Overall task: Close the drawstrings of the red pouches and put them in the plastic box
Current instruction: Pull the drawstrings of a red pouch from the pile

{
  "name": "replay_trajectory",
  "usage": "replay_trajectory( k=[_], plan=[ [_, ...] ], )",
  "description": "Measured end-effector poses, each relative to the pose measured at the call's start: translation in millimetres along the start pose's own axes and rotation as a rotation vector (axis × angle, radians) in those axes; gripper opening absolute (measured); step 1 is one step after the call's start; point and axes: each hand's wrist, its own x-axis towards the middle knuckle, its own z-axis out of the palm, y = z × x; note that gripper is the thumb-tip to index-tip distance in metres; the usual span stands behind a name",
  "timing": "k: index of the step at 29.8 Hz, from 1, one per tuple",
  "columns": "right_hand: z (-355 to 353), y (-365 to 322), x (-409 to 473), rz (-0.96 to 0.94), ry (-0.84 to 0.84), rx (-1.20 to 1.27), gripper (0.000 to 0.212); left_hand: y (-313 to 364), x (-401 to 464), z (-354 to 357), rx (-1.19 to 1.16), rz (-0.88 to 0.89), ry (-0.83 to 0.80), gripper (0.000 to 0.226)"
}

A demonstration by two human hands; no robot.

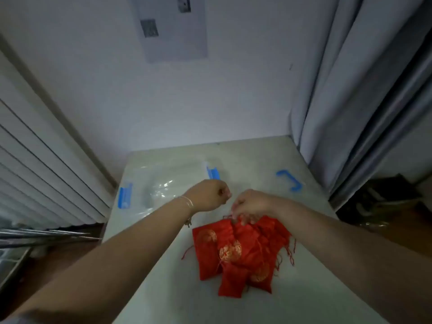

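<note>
Right hand (251,204) pinches the top of a red pouch (243,228) on the pile; left hand (208,195) is clenched, its contents unclear.

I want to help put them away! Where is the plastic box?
In the head view, the clear plastic box sits on the table, toward its far left, beyond the left hand and left of the red pouches.

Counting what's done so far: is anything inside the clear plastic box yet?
No red shows through the plastic box; only glare is visible. All the red pouches seen lie heaped on the table. Its blurred floor can't be fully checked.
</note>
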Motion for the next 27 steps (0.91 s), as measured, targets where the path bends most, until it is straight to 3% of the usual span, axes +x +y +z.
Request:
replay_trajectory(
  k=[4,7,11,18,22,25,27],
  plan=[
    [32,33,47,0.164,-0.095,-0.258,0.024,-42,20,61,0.198,-0.023,-0.136,0.023],
    [47,50,73,0.207,-0.101,-0.377,0.036,-68,34,98,0.257,-0.023,-0.073,0.028],
    [62,64,94,0.122,-0.053,-0.525,0.035,-92,44,130,0.267,-0.004,0.059,0.022],
    [73,68,82,-0.051,0.189,-0.614,0.035,-112,31,150,0.154,0.088,0.209,0.024],
    [86,89,63,-0.205,0.524,-0.668,0.03,-108,3,164,0.113,0.12,0.303,0.029],
    [105,107,46,-0.331,0.649,-0.553,0.018,-100,-22,178,0.056,0.191,0.232,0.032],
    [117,116,32,-0.392,0.658,-0.557,0.021,-98,-36,190,0.097,0.231,0.2,0.031]
  ],
)
